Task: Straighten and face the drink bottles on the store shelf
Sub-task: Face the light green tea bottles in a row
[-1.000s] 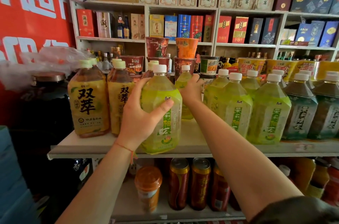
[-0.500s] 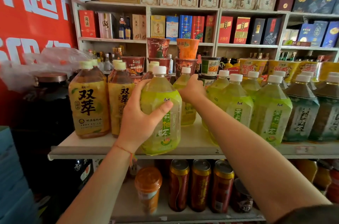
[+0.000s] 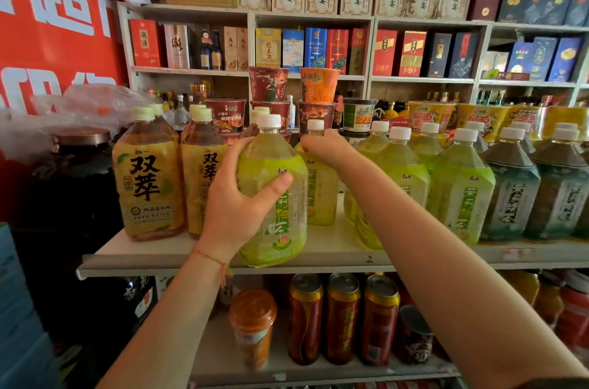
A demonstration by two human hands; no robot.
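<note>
A front green bottle (image 3: 274,197) of pale tea is gripped by the left hand (image 3: 236,206) on the shelf (image 3: 334,256); a rear bottle (image 3: 318,184) is held by the right hand (image 3: 325,146).

Right hand (image 3: 325,146) hides rear bottle's (image 3: 320,194) shoulder.

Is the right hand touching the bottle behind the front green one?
Touching. The head view shows the right hand curled round the neck of the rear bottle, just under its white cap.
</note>
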